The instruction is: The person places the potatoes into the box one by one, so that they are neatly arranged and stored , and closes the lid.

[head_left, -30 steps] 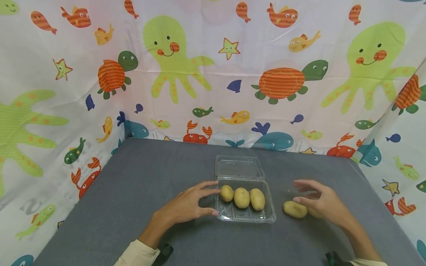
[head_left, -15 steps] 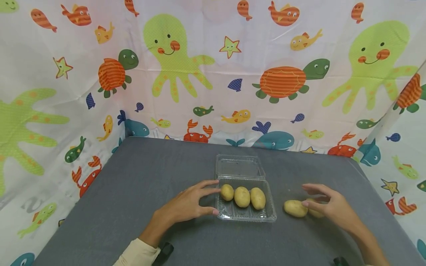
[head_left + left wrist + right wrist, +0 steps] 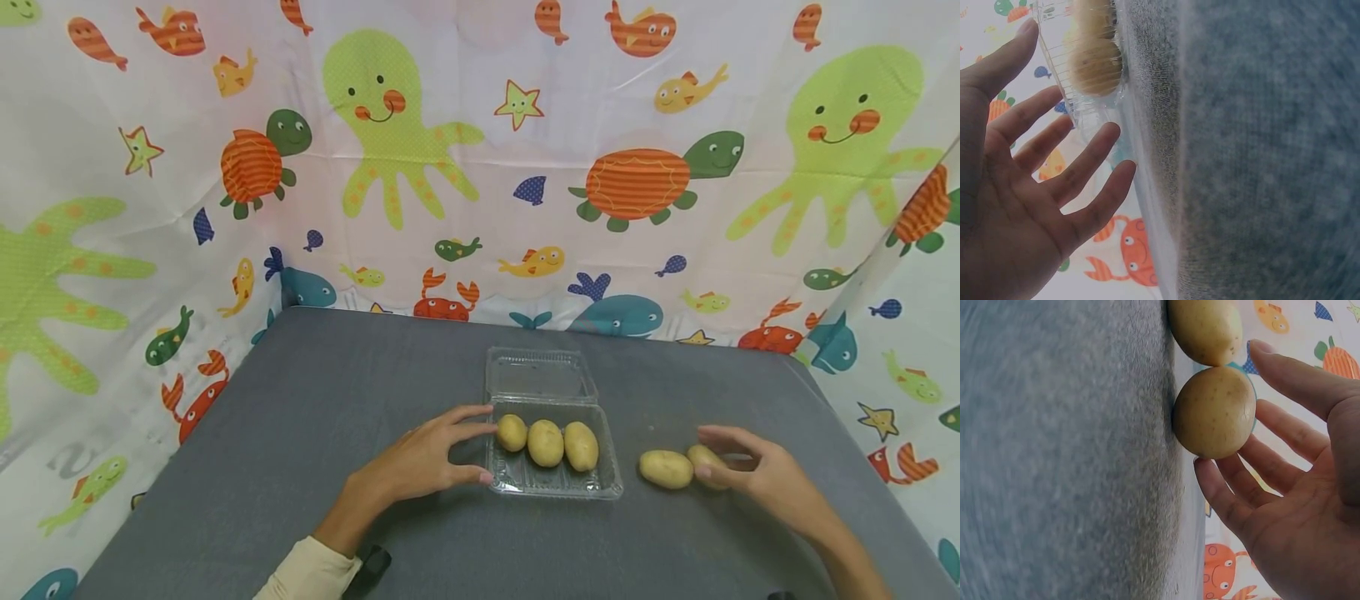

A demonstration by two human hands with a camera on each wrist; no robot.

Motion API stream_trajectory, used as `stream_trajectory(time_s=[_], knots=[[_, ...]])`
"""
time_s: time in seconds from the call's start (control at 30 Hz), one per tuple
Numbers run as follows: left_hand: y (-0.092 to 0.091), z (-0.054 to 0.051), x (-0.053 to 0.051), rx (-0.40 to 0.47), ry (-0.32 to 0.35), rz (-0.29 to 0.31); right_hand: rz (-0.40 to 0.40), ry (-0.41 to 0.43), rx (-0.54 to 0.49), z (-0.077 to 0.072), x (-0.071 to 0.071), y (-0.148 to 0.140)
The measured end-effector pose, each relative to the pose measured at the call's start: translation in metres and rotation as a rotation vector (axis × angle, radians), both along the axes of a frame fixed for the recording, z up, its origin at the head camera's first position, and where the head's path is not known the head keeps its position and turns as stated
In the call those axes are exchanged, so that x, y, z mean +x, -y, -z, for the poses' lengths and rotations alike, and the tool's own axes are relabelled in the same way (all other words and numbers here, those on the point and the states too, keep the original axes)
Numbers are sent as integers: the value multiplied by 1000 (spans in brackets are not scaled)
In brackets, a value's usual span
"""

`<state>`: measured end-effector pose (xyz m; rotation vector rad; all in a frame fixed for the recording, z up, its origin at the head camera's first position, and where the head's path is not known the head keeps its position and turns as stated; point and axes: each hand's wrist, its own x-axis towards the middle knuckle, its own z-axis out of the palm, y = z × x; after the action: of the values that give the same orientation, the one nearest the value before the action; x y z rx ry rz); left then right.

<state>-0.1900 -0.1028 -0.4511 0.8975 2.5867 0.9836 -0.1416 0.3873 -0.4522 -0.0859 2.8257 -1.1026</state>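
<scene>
A clear plastic clamshell container lies with its lid folded back, three potatoes in a row inside: a left one, a middle one and a right one. At its left rim is my left hand, fingers spread and thumb tip at the near corner. To the right, two more potatoes lie side by side on the table: one nearer the container and an outer one. My right hand curves loosely about the outer potato, fingers behind it. In the right wrist view the thumb stands apart from it.
A grey cloth covers the table. White curtains printed with sea animals hang behind and on both sides. The container's lid extends toward the back of the table.
My right hand has moved right and slightly nearer, from above the two loose potatoes to around the outer one, which shows more now. The left hand and container stay in place.
</scene>
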Motion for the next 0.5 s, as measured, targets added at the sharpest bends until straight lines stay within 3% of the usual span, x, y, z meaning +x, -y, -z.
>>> stream_trajectory(time_s=[0.5], knots=[[0, -1, 1, 0, 6, 1, 9, 87, 60, 5, 0, -7]])
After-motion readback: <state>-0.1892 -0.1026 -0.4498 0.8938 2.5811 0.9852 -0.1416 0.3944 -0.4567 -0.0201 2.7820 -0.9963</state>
